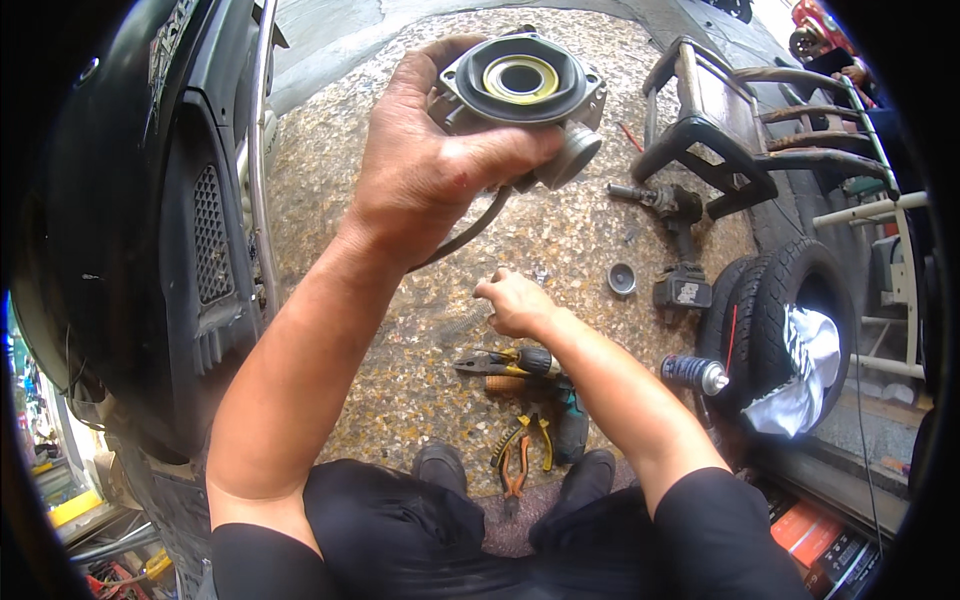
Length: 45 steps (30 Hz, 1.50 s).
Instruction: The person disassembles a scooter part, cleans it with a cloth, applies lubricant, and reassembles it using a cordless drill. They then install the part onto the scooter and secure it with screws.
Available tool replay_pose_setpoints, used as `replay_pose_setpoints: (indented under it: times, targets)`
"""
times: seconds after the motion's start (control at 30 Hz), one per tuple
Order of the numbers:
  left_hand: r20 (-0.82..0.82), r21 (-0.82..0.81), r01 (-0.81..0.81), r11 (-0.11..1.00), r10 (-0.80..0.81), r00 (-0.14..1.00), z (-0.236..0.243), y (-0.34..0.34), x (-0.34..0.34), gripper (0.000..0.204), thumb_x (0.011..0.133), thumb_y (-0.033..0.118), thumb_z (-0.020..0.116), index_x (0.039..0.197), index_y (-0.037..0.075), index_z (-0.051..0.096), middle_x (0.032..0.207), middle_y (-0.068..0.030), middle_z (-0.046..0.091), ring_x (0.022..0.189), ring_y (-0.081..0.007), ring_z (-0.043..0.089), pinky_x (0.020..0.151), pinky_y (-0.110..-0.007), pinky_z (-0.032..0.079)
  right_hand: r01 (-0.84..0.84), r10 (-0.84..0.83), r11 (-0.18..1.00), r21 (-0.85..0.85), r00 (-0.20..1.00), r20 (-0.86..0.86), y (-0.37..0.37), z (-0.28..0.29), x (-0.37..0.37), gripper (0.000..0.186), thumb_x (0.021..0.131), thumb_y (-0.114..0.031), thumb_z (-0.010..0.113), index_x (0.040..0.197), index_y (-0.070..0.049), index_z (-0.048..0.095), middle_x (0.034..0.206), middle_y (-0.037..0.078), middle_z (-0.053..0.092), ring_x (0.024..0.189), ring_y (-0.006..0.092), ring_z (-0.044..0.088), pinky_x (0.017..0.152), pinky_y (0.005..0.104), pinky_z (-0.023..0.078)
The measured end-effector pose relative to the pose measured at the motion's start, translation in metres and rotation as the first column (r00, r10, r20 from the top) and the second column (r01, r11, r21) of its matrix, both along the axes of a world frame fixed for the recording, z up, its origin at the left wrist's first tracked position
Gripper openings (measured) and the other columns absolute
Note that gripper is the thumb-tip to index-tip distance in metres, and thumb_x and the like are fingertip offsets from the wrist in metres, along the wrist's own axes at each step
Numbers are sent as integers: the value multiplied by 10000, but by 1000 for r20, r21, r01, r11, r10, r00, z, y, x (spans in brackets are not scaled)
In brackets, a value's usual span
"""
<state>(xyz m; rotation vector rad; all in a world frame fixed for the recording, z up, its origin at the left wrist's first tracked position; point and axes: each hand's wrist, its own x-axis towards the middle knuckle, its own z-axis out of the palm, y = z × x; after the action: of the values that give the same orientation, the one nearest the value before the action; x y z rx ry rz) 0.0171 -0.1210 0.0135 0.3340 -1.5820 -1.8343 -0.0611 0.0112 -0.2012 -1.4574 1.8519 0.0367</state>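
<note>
Raised high in front of me, my left hand grips a carburetor, thumb across its near side. Its round black rubber diaphragm faces up, with a yellowish ring around a dark central hole. A black hose hangs from the body. Lower down, over the speckled floor, my right hand has its fingers curled together. A thin coil spring, blurred, projects from beside those fingers and appears to be held by them. Right of this hand, a small round cup-shaped cap lies on the floor.
Pliers, yellow-handled pliers and a teal power tool lie near my feet. To the right are an impact wrench, a spray can, tires with a white cloth and a wooden chair. Black vehicle bodywork stands left.
</note>
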Motion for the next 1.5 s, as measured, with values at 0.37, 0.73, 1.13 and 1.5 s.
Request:
replay_pose_setpoints:
  times: [0.37, 0.73, 1.13, 1.5]
  targets:
    - [61, 66, -43, 997, 39, 997, -12, 1, 7, 832, 702, 20, 896, 1382, -20, 416, 1247, -145, 621, 1145, -231, 654, 999, -358, 569, -72, 69, 994, 82, 997, 41, -14, 49, -47, 315, 881, -105, 629, 1186, -34, 661, 1142, 222, 683, 1084, 333, 679, 996, 442, 537]
    - [160, 7, 22, 1000, -23, 987, -24, 26, -15, 851, 687, 67, 909, 1385, -9, 429, 1207, -142, 648, 1116, -207, 664, 999, -325, 553, 534, -209, 307, -788, 845, 492, 84, 314, -134, 139, 931, -35, 682, 1062, 13, 683, 879, 44, 701, 739, 76, 639, 637, 228, 534]
    - [287, -278, 33, 960, 50, 957, -24, 48, -8, 855, 631, 249, 932, 1346, 15, 526, 1196, -155, 672, 1119, -227, 664, 1002, -343, 526, 337, -266, 602, -724, 939, 217, 91, 305, -98, 199, 857, 67, 669, 1052, 34, 678, 886, -2, 632, 802, 41, 570, 694, 220, 489]
    - [354, -383, 40, 923, 107, 929, -30, 51, -9, 850, 608, 272, 924, 1334, 34, 552, 1213, -166, 636, 1141, -285, 642, 1023, -381, 511, 55, -147, 604, -795, 988, -43, 78, 314, -96, 215, 773, -38, 697, 979, 24, 695, 790, 152, 648, 686, 258, 657, 660, 361, 531]
